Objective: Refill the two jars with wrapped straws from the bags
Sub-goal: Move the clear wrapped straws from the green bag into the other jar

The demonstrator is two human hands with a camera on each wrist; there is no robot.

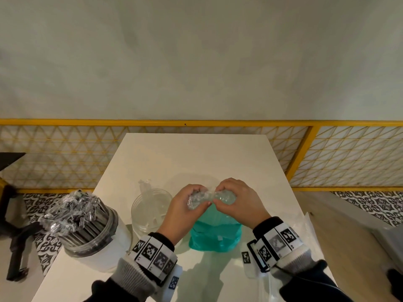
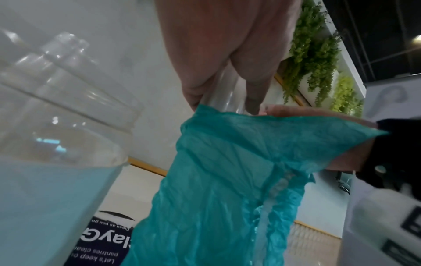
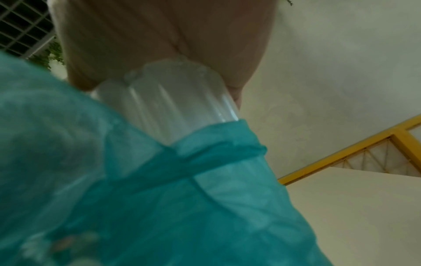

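both our hands grip the clear straw bundle (image 1: 201,198) poking from the teal bag (image 1: 214,235) standing on the white table (image 1: 196,153): left hand (image 1: 185,205) and right hand (image 1: 235,199) curl round its top. left of them stand the near-empty jar (image 1: 150,209) and the full jar (image 1: 89,227).

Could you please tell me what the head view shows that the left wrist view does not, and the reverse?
Only the head view shows the jar packed with dark wrapped straws at the table's left edge, the yellow railing, and both hands together: the left hand and right hand each gripping the crinkled clear straw tops.

Only the left wrist view shows hanging green plants and a dark printed packet.

Both show the teal bag and the nearly empty clear jar beside it.
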